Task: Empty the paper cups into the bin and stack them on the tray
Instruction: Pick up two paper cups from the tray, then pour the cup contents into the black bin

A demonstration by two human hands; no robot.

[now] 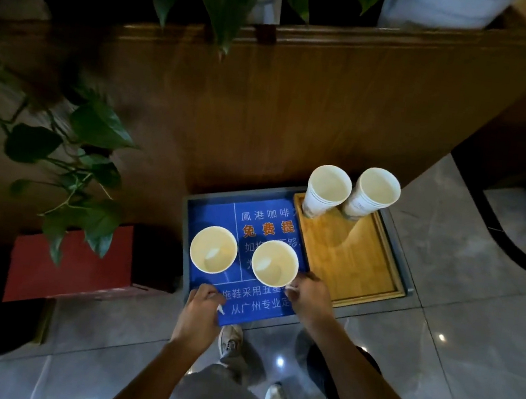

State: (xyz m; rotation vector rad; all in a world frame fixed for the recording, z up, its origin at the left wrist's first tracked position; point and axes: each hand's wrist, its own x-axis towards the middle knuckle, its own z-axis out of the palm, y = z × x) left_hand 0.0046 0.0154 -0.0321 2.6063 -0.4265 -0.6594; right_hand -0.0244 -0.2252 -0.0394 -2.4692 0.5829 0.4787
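The left hand is curled loosely, holding nothing, beside the left cup on the blue sign. The right hand grips the right cup by its wall; it should be lifted level, since some liquid shows inside. The sign reads "免费提" and "广州专业". Two cup stacks stand on the wooden tray.

Dim, wide-angle warped, glare on floor tiles.

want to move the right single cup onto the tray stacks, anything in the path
Nothing visible. The cup stands on the blue sign by the right hand; the bare tray lies between it and the two stacks at the far end.
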